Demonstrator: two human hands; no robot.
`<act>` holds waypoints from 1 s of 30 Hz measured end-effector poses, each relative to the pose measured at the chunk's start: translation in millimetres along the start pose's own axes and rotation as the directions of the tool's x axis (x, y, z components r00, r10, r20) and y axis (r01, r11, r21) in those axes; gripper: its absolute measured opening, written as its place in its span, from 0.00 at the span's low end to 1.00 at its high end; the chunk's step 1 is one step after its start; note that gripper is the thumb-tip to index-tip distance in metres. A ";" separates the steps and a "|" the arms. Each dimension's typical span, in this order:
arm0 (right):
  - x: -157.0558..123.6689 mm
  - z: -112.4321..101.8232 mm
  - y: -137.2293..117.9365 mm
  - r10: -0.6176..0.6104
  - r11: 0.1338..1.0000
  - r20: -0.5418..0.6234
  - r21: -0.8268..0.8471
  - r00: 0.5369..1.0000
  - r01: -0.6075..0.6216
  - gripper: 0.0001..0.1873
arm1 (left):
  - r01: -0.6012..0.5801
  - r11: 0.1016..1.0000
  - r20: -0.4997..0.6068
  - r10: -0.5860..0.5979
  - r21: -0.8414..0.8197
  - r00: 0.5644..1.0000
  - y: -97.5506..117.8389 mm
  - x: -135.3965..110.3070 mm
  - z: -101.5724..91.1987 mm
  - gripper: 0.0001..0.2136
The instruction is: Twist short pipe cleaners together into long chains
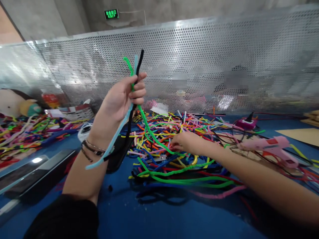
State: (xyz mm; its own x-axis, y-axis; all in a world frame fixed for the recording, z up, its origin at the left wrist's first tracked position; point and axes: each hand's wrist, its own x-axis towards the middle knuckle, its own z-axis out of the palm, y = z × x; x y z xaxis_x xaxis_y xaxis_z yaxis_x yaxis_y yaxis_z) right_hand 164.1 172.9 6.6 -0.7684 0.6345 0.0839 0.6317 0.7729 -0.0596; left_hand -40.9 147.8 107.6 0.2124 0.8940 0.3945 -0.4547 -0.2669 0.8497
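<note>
Raised above the table, my left hand (127, 91) is closed round a bunch of pipe cleaners: a green pipe cleaner (147, 127), a light blue pipe cleaner (117, 134) and a black pipe cleaner (140, 61). Their upper ends stick out past my thumb, and the green one trails down toward the pile. My right hand (185, 142) reaches into the heap of mixed-colour pipe cleaners (159, 132), fingers curled together at its surface. What those fingers pinch, if anything, is too small to make out. Several twisted green pipe cleaners (189, 181) lie in front of the heap.
A pink glue gun (274, 147) rests at the right, near a purple bottle-like item (246, 122). Dark phone-like devices (40, 177) lie at the left. Another pipe-cleaner pile (17, 139) is at far left. A perforated metal screen (199, 63) stands behind the blue table (139, 219).
</note>
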 end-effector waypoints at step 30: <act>-14.8 -42.0 -22.4 0.228 0.724 -0.492 0.663 0.840 0.191 0.06 | 0.028 0.986 0.211 -0.063 0.164 0.976 -59.8 6.0 28.7 0.06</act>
State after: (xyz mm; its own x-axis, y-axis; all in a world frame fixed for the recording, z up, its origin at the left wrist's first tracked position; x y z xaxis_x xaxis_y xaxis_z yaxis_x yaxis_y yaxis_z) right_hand 165.7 145.9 48.5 -0.4514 0.7059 0.5459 0.2424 0.6858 -0.6863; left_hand 12.4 158.8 69.2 0.4179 0.8131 0.4053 -0.3008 -0.2971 0.9062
